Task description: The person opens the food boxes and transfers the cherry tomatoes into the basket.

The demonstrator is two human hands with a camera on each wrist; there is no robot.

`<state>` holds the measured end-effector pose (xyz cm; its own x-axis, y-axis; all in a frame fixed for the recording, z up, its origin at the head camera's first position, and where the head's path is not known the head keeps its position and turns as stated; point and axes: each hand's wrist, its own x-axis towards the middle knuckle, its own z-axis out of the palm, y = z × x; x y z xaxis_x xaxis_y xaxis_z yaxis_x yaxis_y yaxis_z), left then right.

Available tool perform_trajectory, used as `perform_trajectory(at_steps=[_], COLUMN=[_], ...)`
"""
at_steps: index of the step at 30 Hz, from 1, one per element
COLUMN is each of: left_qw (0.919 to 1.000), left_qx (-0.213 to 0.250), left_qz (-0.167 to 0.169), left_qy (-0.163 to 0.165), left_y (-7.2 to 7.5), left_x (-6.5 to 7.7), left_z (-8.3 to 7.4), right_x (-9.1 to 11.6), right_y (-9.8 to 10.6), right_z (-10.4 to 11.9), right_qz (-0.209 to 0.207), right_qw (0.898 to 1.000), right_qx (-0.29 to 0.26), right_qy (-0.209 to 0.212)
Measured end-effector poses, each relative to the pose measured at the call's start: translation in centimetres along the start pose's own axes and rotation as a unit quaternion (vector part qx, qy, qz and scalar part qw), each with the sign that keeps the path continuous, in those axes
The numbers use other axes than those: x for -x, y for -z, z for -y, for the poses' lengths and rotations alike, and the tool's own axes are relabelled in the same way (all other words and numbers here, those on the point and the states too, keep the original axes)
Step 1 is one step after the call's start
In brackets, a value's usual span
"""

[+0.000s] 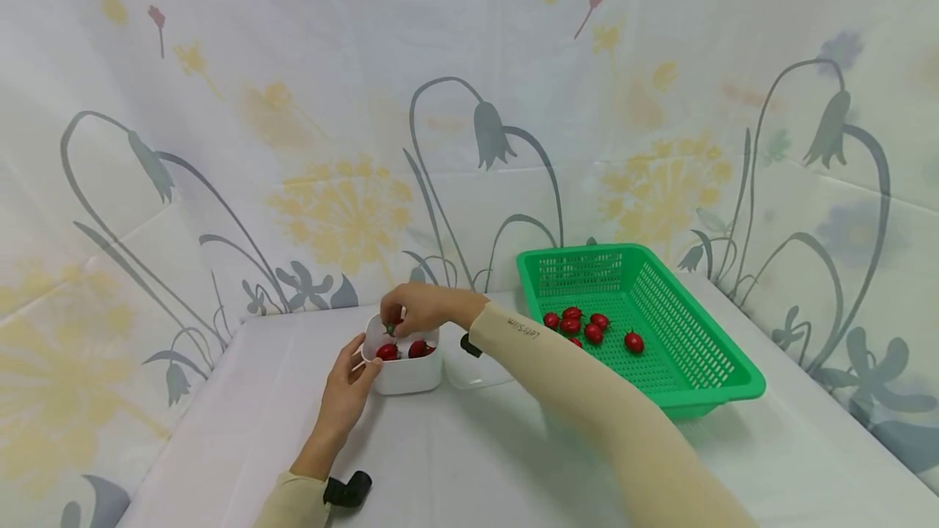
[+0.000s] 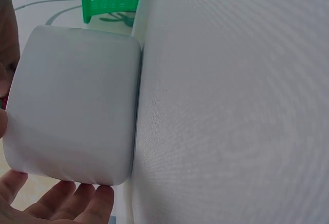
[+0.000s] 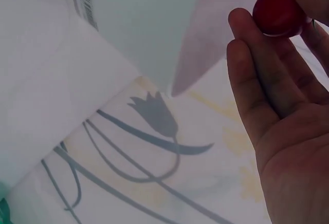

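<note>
A white box (image 1: 407,379) stands on the table, with red cherry tomatoes (image 1: 420,349) inside. My left hand (image 1: 348,389) holds it at its left side, thumb by the rim. In the left wrist view its fingertips (image 2: 97,196) press against the white wall. Over the box, my right hand (image 1: 425,306) pinches one cherry tomato (image 3: 277,11), glossy and with a bit of green at the stem end. The right wrist view shows this tomato between thumb and fingers.
To the right stands a green perforated basket (image 1: 722,361) with several cherry tomatoes (image 1: 634,341). A pale, flat, see-through lid-like piece (image 1: 477,377) lies right of the box, partly under the right forearm. Patterned cloth (image 1: 469,104) hangs behind the table.
</note>
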<state>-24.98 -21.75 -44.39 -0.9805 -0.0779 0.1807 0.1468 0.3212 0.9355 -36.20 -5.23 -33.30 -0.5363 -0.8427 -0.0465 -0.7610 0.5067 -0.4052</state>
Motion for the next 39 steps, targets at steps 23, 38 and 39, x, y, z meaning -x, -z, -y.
perform_trajectory(at_steps=[23, 38, 39], left_qw=[1.0, 0.9999, 0.9999], left_qx=[0.001, -0.016, -0.015], left_qz=[0.002, 0.001, 0.002], left_qy=[0.004, 0.005, 0.006], left_y=[-0.6, -0.1, -0.1], left_x=[-0.1, 0.2, 0.2], left_z=[0.3, -0.3, -0.3], right_x=[10.6, 18.8, 19.1], right_y=[5.0, 6.3, 6.2], right_z=[-3.3, -9.3, -9.8], right_qz=[-0.078, -0.116, -0.117], right_qw=[0.996, 0.99, 0.99], right_qx=[-0.04, -0.014, -0.011], right_qy=[-0.014, -0.077, -0.076])
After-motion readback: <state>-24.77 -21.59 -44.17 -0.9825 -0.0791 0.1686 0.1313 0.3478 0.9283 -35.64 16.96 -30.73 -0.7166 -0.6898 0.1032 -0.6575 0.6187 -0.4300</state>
